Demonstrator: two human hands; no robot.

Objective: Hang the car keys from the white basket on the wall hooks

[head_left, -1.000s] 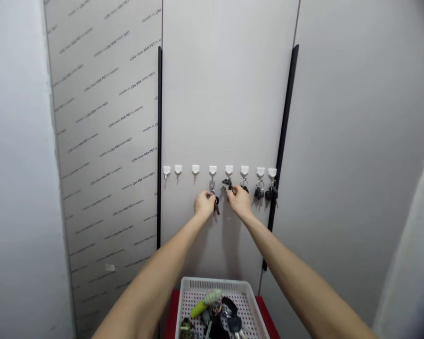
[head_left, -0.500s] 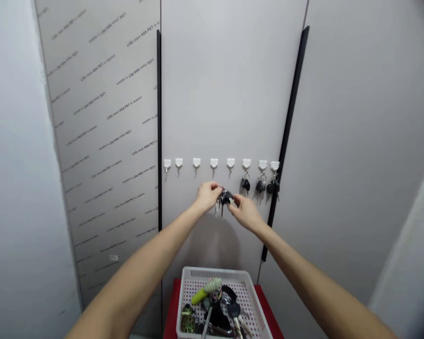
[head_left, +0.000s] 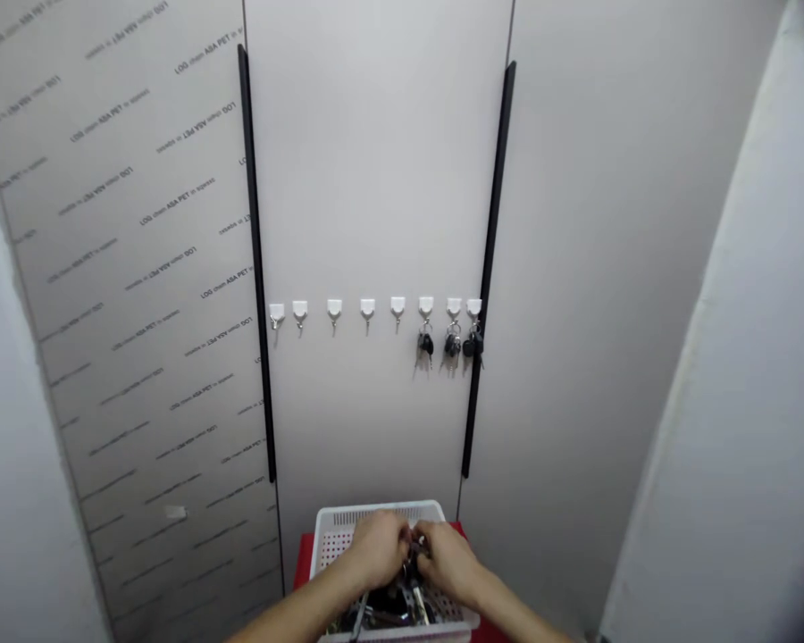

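Low in the frame, just right of centre, a small bunch of dark keys with glints of metal (head_left: 414, 555) shows between the bare left hand (head_left: 381, 545) and the bare right hand (head_left: 450, 563), mostly hidden by fingers. Both hands are closed, fingertips pinching the bunch from either side. Beneath them is a rectangular white plastic basket (head_left: 335, 516) with slotted, perforated sides, holding long shiny metal keys (head_left: 421, 603); a red surface (head_left: 304, 558) shows around it. Across mid-frame, eight white plastic hooks (head_left: 367, 308) line a smooth pale-grey panel (head_left: 375, 179), the three rightmost bearing black-headed key bunches (head_left: 426, 344). Straight black handles (head_left: 255, 268) flank it; diagonal printing marks the grey panel at left (head_left: 140, 241).
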